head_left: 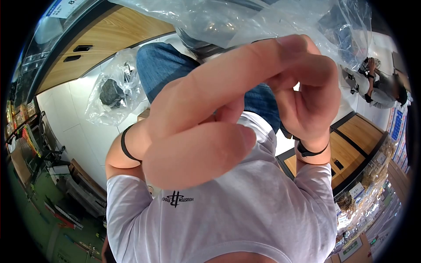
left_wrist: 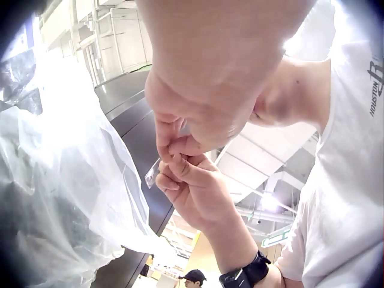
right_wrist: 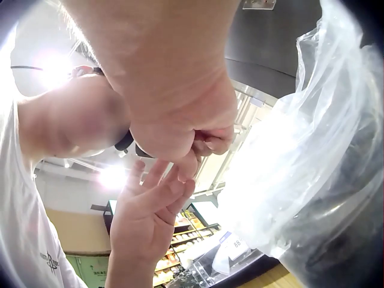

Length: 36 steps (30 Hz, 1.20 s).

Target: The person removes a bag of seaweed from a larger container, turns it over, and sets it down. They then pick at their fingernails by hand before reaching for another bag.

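Close to the head camera, my left hand (head_left: 197, 105) stretches its index finger across, with the thumb straight below it. At the fingertips it meets my right hand (head_left: 309, 94), whose fingers are curled. The left wrist view shows the right hand (left_wrist: 201, 192) with its thumb against the left fingertips. In the right wrist view the left hand (right_wrist: 147, 222) has mostly straight fingers, and the right hand (right_wrist: 186, 120) bends its fingers inward over them. No object shows between the hands. Beyond them lies a large clear plastic bag (head_left: 210, 19).
Another clear bag (head_left: 98, 98) with something dark inside sits on the tiled floor at left. Wooden cabinets (head_left: 116, 33) stand at the upper left and right. A person (head_left: 381, 90) is at far right. Shelves of packaged goods (right_wrist: 192, 231) stand behind.
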Tool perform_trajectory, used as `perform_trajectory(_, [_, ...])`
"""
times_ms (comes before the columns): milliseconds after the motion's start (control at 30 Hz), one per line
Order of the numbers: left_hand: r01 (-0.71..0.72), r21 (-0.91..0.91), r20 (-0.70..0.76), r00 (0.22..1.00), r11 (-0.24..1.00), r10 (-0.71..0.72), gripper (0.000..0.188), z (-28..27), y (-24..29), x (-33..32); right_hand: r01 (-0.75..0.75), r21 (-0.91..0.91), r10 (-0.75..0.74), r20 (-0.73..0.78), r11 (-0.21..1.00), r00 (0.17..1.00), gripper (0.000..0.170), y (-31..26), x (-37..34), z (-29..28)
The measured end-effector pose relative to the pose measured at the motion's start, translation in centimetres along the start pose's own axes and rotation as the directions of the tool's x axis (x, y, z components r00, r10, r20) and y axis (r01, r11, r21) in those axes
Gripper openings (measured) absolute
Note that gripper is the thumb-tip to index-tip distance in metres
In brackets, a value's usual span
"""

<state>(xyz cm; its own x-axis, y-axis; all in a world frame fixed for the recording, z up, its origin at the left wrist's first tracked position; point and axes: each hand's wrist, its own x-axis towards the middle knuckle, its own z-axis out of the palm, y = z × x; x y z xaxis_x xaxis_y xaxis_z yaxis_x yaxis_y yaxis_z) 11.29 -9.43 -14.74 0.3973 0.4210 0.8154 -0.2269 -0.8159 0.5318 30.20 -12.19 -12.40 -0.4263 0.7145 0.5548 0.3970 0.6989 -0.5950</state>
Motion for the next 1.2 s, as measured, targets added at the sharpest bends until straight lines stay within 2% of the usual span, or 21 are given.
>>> perform_trajectory(100, [0.021,-0.019,0.029,0.999,1.000,-0.020,0.058,-0.3,0.2,0.0,-0.026,-0.003,0.026,0.041,1.000,0.999,0.022,-0.2,0.0,0.3])
perform_trajectory(167, [0.025,-0.032,0.047,0.999,0.999,-0.023,0.058,-0.5,0.1,-0.1,-0.075,0.086,0.077,-0.019,0.993,0.997,0.023,0.1,-0.3,1.0])
perform_trajectory(333, [-0.003,-0.071,0.085,0.996,0.997,0.009,0.059,-1.2,-0.3,-0.7,-0.039,0.146,0.036,0.023,0.988,0.999,0.027,1.0,-0.2,1.3])
perform_trajectory(433, [0.181,-0.038,-0.028,0.983,0.983,-0.183,0.061,-1.0,0.8,-0.7,-0.023,0.178,0.020,0.019,0.984,1.000,0.028,1.1,0.0,1.7])
perform_trajectory(500, [0.241,-0.063,-0.049,0.968,0.969,-0.244,0.061,-1.1,1.1,-0.7,-0.029,0.206,0.025,0.020,0.978,0.999,0.028,1.1,0.1,1.8])
perform_trajectory(600, [0.292,-0.087,-0.068,0.952,0.952,-0.299,0.061,-1.2,1.4,-0.7,-0.048,0.194,0.041,0.041,0.980,0.998,0.031,0.9,0.0,2.1])
perform_trajectory(667, [0.314,-0.097,-0.078,0.943,0.944,-0.322,0.061,-1.1,1.6,-0.7,-0.132,0.287,0.143,-0.017,0.949,0.990,0.026,0.6,-0.2,2.4])
perform_trajectory(900, [0.367,-0.130,-0.120,0.916,0.921,-0.382,0.061,-1.1,2.0,-0.9,-0.130,0.192,0.136,-0.017,0.973,0.991,0.028,0.2,0.3,2.1])
perform_trajectory(967, [0.374,-0.137,-0.131,0.911,0.917,-0.391,0.061,-1.0,2.1,-0.8,-0.048,0.081,0.050,-0.018,0.996,0.999,0.025,0.2,0.5,1.9])
perform_trajectory(1000, [0.379,-0.141,-0.133,0.908,0.914,-0.397,0.061,-1.0,2.2,-0.7,-0.048,0.082,0.050,-0.018,0.995,0.999,0.025,0.4,0.3,2.2])
perform_trajectory(1067, [0.384,-0.147,-0.142,0.904,0.912,-0.404,0.061,-0.8,2.2,-0.6,0.019,0.214,0.014,-0.151,0.977,0.988,0.026,0.8,-0.3,2.8])
perform_trajectory(1100, [0.389,-0.151,-0.145,0.900,0.908,-0.410,0.061,-0.8,2.3,-0.5,0.021,0.214,0.012,-0.153,0.977,0.988,0.026,0.8,-0.2,2.5])
perform_trajectory(1167, [0.395,-0.156,-0.152,0.896,0.905,-0.418,0.061,-0.6,2.4,-0.4,0.139,0.028,-0.137,-0.068,0.990,0.988,0.029,0.8,0.3,1.4])
perform_trajectory(1200, [0.397,-0.156,-0.158,0.894,0.904,-0.420,0.061,-0.5,2.5,-0.3,0.139,0.028,-0.137,-0.069,0.990,0.988,0.029,0.8,0.4,1.2])
